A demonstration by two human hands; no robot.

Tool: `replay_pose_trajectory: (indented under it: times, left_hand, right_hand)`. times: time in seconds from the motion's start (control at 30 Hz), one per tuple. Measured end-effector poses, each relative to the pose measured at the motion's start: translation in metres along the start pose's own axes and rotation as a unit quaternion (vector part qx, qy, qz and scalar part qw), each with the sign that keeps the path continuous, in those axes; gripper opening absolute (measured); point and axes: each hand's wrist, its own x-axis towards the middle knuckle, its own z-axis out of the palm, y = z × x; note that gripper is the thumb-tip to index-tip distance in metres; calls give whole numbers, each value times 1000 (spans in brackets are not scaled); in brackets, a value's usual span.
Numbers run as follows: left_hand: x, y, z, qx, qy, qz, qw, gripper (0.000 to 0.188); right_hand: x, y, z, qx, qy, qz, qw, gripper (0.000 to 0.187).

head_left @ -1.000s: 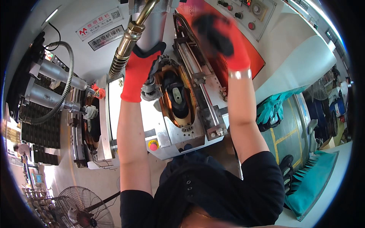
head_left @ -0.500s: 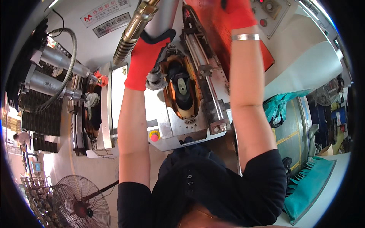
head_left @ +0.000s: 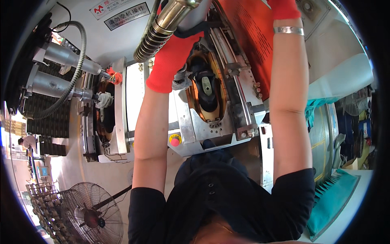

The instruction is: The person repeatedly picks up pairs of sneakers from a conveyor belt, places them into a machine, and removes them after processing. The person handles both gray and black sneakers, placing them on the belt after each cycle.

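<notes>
My left hand (head_left: 172, 57), in a red glove with dark-coated fingers, wraps the lower end of a grey cylinder (head_left: 196, 19) at the top. A brass-coloured spring fitting (head_left: 162, 32) hides part of that hand. Just right of the hand, a dark shoe-shaped form (head_left: 206, 86) lies in an oval machine cradle (head_left: 221, 106). Cloth-wrapped metal (head_left: 181, 81) sits between hand and cradle. My right hand (head_left: 285, 10), also red-gloved, is up by a red perforated panel (head_left: 252, 36); the upper edge cuts off its fingers.
A slide rod (head_left: 239, 95) runs along the cradle's right side. A red push button (head_left: 175, 140) is on the machine's front. To the left are a second station's cylinders (head_left: 53, 85). A floor fan (head_left: 91, 217) stands at lower left, a teal sheet (head_left: 333, 203) at lower right.
The view has shifted, so the machine appears farther right. My right hand has moved up and right, partly out of the picture. My left hand stays at the grey cylinder.
</notes>
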Motion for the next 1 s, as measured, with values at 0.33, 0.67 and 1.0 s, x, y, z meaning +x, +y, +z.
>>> replay_pose_trajectory:
  times: [0.33, 0.67, 1.0]
  left_hand:
    - [-13, -54, 3, 72, -27, 93, 993, 82]
    - [-186, -197, 16, -653, 74, -309, 688, 53]
    - [-186, -219, 17, -473, 62, -207, 854, 46]
  right_hand:
    - [15, -25, -23, 58, -164, 237, 956, 23]
    - [-266, -101, -44, 152, -12, 270, 951, 45]
    - [-354, -95, -73, 11, -102, 501, 859, 53]
